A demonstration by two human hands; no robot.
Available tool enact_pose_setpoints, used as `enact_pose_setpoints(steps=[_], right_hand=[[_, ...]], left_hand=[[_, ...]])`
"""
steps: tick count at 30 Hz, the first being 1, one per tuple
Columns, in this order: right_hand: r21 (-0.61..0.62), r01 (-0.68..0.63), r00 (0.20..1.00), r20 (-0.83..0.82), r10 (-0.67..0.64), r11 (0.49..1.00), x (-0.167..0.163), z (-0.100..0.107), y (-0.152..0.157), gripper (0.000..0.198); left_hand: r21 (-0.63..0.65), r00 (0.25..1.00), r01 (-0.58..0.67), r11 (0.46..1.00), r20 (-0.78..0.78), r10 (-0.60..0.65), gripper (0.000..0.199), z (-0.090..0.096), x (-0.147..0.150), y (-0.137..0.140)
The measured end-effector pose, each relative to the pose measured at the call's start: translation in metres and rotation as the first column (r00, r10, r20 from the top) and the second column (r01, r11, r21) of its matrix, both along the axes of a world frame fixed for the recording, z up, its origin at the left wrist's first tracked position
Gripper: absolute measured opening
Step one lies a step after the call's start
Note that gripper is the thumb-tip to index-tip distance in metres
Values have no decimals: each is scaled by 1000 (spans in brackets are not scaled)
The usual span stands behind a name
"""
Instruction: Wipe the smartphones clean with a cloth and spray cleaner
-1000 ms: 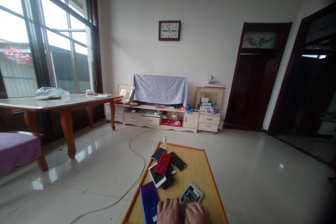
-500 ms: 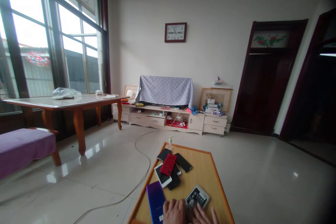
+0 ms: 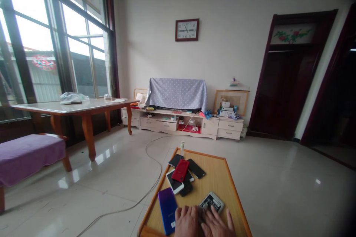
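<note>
At the near end of the small wooden table lies a phone with its back cover off (image 3: 213, 201), its black battery and pale frame showing. My right hand (image 3: 218, 224) rests palm down over its near edge, fingers stretched and spread, the tips on the battery area. Close beside it, my left hand (image 3: 187, 223) is closed with its fingers curled down. Something greyish shows between the hands, too blurred to name. A blue-purple phone (image 3: 167, 209) lies left of my left hand.
Beyond my hands, a red phone (image 3: 180, 170) tops a pile with a white-framed phone (image 3: 174, 182) and other dark phones. A small pump bottle (image 3: 182, 148) stands at the table's far edge (image 3: 203, 152). A cable (image 3: 133, 205) runs along the floor at left.
The view has shifted slightly. My right hand has slid a little farther over the opened phone, with more of its back showing. My left hand stays curled beside it.
</note>
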State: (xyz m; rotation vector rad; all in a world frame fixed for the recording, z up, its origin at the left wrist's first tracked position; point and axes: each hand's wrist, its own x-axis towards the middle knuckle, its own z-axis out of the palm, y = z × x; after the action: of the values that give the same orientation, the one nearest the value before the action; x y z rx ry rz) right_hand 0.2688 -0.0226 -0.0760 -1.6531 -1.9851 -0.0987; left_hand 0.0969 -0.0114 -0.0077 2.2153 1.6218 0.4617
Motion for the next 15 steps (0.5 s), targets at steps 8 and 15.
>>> enact_pose_setpoints(steps=[8,15], right_hand=[[-160,11,1000,-24,-16,987,28,37,3,38],[-239,-84,950,-313,5,967,2,53,-12,49]], left_hand=[[-10,1000,-8,1000,-10,8,49,15,2,-6],[93,999,-16,996,41,12,46,10,3,-10]])
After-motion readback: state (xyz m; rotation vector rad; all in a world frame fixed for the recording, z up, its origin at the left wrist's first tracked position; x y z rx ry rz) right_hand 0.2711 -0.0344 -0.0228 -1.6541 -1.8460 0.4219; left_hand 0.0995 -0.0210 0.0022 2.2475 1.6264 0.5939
